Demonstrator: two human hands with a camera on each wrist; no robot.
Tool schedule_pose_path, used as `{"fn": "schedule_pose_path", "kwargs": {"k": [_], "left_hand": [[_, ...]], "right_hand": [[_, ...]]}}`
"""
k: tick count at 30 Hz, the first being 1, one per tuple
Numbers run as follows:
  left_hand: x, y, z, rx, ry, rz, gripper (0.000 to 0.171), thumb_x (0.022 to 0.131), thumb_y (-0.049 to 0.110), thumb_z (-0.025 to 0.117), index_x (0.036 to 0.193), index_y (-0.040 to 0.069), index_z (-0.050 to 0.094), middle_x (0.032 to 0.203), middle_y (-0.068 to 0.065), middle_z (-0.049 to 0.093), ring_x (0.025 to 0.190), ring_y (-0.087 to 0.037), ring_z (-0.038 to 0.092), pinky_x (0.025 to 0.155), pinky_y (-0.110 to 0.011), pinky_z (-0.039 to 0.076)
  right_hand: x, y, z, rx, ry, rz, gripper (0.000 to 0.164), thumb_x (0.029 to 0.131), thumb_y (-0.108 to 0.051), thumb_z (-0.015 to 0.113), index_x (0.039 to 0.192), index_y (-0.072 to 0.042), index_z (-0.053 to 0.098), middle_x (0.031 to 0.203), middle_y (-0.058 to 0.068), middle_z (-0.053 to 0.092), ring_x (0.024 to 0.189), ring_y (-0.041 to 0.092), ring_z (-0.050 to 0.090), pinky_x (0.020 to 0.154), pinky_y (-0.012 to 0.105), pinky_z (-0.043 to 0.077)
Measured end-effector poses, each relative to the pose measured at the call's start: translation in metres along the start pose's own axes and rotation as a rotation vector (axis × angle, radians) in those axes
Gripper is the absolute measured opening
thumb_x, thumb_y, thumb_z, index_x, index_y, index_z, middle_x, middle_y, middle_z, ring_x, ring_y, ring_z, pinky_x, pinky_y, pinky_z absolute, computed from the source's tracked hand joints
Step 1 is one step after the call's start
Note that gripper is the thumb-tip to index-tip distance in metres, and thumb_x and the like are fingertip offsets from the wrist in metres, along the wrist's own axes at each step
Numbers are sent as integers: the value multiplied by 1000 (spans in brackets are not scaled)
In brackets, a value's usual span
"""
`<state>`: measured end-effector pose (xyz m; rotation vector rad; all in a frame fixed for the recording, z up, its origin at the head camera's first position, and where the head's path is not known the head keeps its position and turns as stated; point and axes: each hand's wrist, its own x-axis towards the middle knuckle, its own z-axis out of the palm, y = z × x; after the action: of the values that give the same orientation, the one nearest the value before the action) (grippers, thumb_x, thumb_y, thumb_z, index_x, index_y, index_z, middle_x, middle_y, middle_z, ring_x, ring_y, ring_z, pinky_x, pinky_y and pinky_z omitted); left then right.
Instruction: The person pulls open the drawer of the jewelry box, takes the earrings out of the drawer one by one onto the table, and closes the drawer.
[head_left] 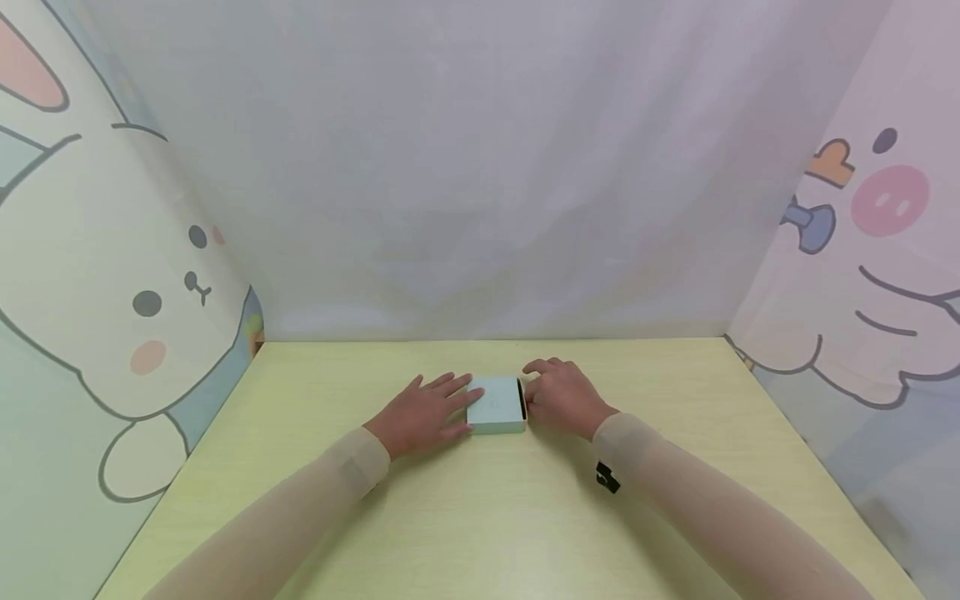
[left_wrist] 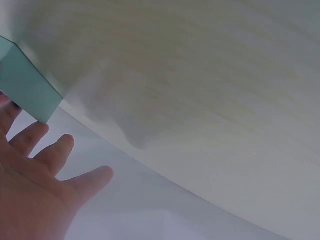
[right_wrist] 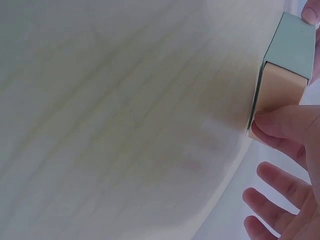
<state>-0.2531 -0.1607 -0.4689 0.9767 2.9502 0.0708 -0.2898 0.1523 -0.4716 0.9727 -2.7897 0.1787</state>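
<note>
A small pale mint-green box [head_left: 495,410] lies flat on the table, between both hands. Along its right end, in the head view, runs a dark gap. From the left, my left hand [head_left: 427,414] touches the box with spread, mostly straight fingers, some over its top and the thumb by its near left corner. My right hand [head_left: 564,402] is at the opposite end. Seen from the right wrist, a peach-coloured inner tray [right_wrist: 281,89] sticks out of the green sleeve [right_wrist: 294,46], and the right thumb and index finger pinch its end. The other right fingers stand apart from it.
The light wooden table [head_left: 480,517] ends at a pale curtain [head_left: 480,183] behind. Curtains with cartoon animals hang on the left and right. A small black object [head_left: 607,477] shows beside the right sleeve cuff.
</note>
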Motion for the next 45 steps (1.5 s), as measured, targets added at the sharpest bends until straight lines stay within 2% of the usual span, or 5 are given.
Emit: {"fn": "schedule_pose_path", "kwargs": {"k": [7, 21, 36, 45], "left_hand": [[0, 1, -1, -10, 0, -3, 68, 120, 56, 62, 183, 33, 47, 193, -3, 44, 177, -36, 49, 137, -77, 45], [0, 2, -3, -15, -12, -8, 69, 121, 58, 61, 183, 34, 46, 193, -3, 43, 178, -35, 46, 138, -77, 44], [0, 1, -2, 0, -16, 2, 70, 121, 59, 59, 184, 34, 44, 194, -3, 42, 179, -36, 45, 138, -77, 44], [-1, 2, -4, -15, -16, 1, 69, 121, 58, 61, 184, 33, 45, 194, -4, 43, 179, -36, 45, 139, -77, 43]], "right_hand": [[-1, 2, 1, -2, 22, -3, 16, 98, -12, 88, 91, -26, 92, 146, 8, 82, 130, 39, 79, 101, 63, 67], [-3, 4, 0, -3, 21, 13, 15, 98, -13, 85, 92, -25, 93, 146, 11, 83, 131, 39, 80, 103, 63, 67], [-7, 8, 1, -22, 13, 17, 18, 98, -13, 84, 86, -26, 90, 146, 10, 83, 130, 39, 80, 102, 63, 67], [-11, 11, -3, -6, 3, 40, 18, 98, -12, 83, 90, -25, 92, 147, 11, 82, 131, 39, 80, 106, 65, 66]]}}
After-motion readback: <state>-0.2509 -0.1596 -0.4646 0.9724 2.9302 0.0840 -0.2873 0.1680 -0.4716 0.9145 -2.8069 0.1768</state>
